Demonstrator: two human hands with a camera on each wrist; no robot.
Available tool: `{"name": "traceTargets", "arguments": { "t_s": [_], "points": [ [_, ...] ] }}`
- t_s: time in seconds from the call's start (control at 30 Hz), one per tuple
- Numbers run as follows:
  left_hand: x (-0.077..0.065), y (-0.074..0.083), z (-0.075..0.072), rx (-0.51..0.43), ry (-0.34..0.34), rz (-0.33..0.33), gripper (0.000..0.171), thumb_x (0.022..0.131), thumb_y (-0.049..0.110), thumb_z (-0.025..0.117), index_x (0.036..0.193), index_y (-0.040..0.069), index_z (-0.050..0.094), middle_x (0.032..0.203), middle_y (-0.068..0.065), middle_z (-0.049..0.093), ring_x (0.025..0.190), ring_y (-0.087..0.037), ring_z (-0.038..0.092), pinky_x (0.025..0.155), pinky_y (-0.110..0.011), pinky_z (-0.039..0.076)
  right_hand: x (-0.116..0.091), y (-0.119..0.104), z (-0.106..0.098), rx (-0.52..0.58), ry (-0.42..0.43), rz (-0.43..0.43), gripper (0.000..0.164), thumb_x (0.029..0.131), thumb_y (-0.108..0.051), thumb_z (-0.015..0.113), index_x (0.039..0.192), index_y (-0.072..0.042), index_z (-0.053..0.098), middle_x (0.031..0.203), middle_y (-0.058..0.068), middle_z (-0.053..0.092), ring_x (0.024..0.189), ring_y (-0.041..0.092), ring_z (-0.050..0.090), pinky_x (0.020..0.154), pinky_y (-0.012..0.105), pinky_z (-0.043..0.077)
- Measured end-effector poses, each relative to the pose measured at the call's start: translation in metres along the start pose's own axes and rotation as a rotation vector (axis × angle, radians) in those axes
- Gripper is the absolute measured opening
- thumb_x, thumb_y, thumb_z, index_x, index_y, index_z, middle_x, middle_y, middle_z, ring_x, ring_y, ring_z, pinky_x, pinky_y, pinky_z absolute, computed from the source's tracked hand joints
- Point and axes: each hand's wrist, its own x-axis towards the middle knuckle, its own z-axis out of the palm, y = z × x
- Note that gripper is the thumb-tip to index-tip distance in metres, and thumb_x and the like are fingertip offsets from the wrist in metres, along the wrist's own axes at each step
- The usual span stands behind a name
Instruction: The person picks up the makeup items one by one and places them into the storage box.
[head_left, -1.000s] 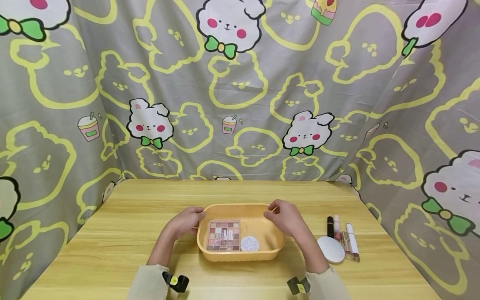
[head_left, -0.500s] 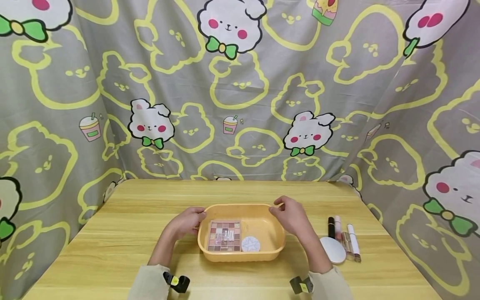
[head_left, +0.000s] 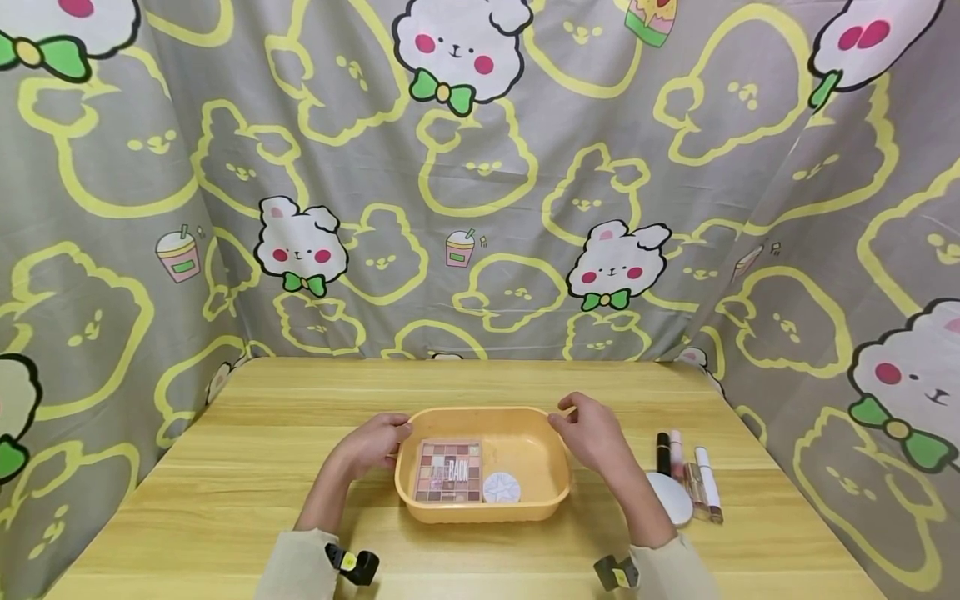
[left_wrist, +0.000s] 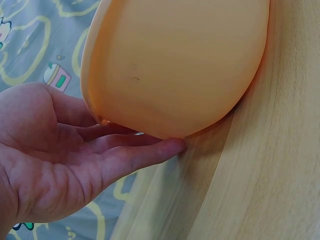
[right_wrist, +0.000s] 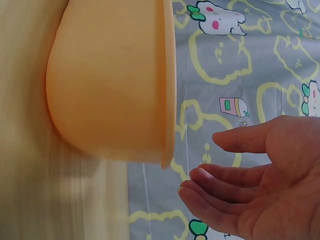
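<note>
A yellow-orange plastic basin [head_left: 525, 454] sits on the table in the middle of the head view. Inside lie an eyeshadow palette [head_left: 448, 473] marked "BACK" and a small round white compact [head_left: 502, 487] with a star design. My left hand [head_left: 372, 443] is at the basin's left end; in the left wrist view its fairly straight fingers [left_wrist: 145, 156] touch the outer wall, and the thumb tip is hidden. My right hand [head_left: 594, 429] hovers by the far right corner. A gap shows between its loosely bent fingers [right_wrist: 215, 207] and the basin in the right wrist view.
To the right lie a round white case [head_left: 672, 498], partly behind the right forearm, and several slim cosmetic tubes, among them a black tube [head_left: 663, 454] and a white tube [head_left: 706, 479]. A patterned curtain [head_left: 480, 292] surrounds the wooden table [head_left: 247, 475].
My right hand has shifted to the right, from over the basin's rim to just off its corner. The left hand, basin and its contents stay almost where they were.
</note>
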Motion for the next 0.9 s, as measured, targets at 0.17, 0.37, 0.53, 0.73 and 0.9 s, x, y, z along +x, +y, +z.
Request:
{"name": "traceTargets", "arguments": {
  "t_s": [0.17,0.37,0.53,0.73,0.9],
  "points": [
    [0.000,0.000,-0.001,0.004,-0.001,0.000,0.056,0.109,0.017,0.038,0.153,-0.015,0.025,0.146,-0.036,0.047,0.127,-0.045,0.058,0.092,-0.051,0.058,0.001,0.003,-0.009,-0.068,-0.003,-0.016,0.037,0.097,-0.021,0.064,0.123,0.005,0.063,0.101,0.019,0.071,0.085,0.028,0.067,0.071,0.043,0.056],
    [0.000,0.000,-0.002,0.009,0.001,0.002,0.055,0.110,0.017,0.037,0.154,-0.015,0.025,0.147,-0.036,0.046,0.129,-0.045,0.056,0.092,-0.051,0.058,0.007,0.015,-0.017,-0.153,-0.020,-0.038,0.044,0.096,-0.023,0.065,0.126,0.009,0.059,0.113,0.028,0.066,0.102,0.040,0.065,0.085,0.053,0.055],
    [0.000,0.001,-0.003,0.001,-0.010,0.003,0.055,0.110,0.016,0.037,0.153,-0.015,0.026,0.145,-0.035,0.048,0.128,-0.044,0.057,0.092,-0.051,0.058,0.010,0.025,-0.025,-0.225,-0.074,0.000,0.052,0.096,-0.025,0.065,0.130,0.013,0.053,0.119,0.032,0.062,0.106,0.044,0.062,0.089,0.056,0.053],
    [0.000,0.001,-0.003,-0.004,-0.009,0.002,0.054,0.110,0.016,0.037,0.153,-0.015,0.028,0.141,-0.033,0.053,0.123,-0.040,0.061,0.089,-0.049,0.059,0.010,0.035,-0.036,-0.275,-0.141,0.042,0.058,0.097,-0.026,0.064,0.134,0.016,0.048,0.125,0.036,0.059,0.113,0.049,0.060,0.087,0.056,0.054],
    [0.001,0.001,-0.003,-0.008,-0.007,0.005,0.053,0.109,0.016,0.038,0.152,-0.015,0.029,0.138,-0.032,0.055,0.120,-0.039,0.063,0.088,-0.048,0.060,0.010,0.047,-0.042,-0.321,-0.143,0.039,0.059,0.095,-0.025,0.066,0.130,0.019,0.050,0.122,0.037,0.059,0.112,0.051,0.059,0.088,0.057,0.054]
  ]
}}
